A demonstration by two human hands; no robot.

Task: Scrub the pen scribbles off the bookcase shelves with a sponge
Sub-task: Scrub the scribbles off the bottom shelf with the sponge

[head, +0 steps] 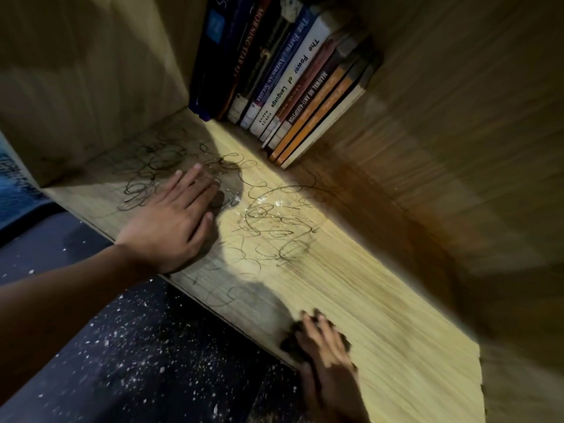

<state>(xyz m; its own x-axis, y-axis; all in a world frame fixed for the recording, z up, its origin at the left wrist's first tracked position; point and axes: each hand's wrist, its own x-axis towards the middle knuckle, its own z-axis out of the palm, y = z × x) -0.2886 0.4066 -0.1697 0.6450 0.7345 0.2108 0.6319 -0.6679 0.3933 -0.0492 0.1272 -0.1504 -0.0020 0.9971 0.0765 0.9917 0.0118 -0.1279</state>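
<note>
The right hand (323, 355) presses a dark sponge (293, 340) at the shelf (381, 300) front edge. Beyond it lie scribbles (268, 221), then books (287, 87). The left hand (171, 221) rests flat, holding nothing.

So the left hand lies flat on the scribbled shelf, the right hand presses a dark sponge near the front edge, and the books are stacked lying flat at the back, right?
Not quite. In the head view the books stand upright in a row, spines facing out, not stacked flat. The rest holds: the left hand lies flat on the scribbled shelf, and the right hand presses the dark sponge near the front edge.
</note>
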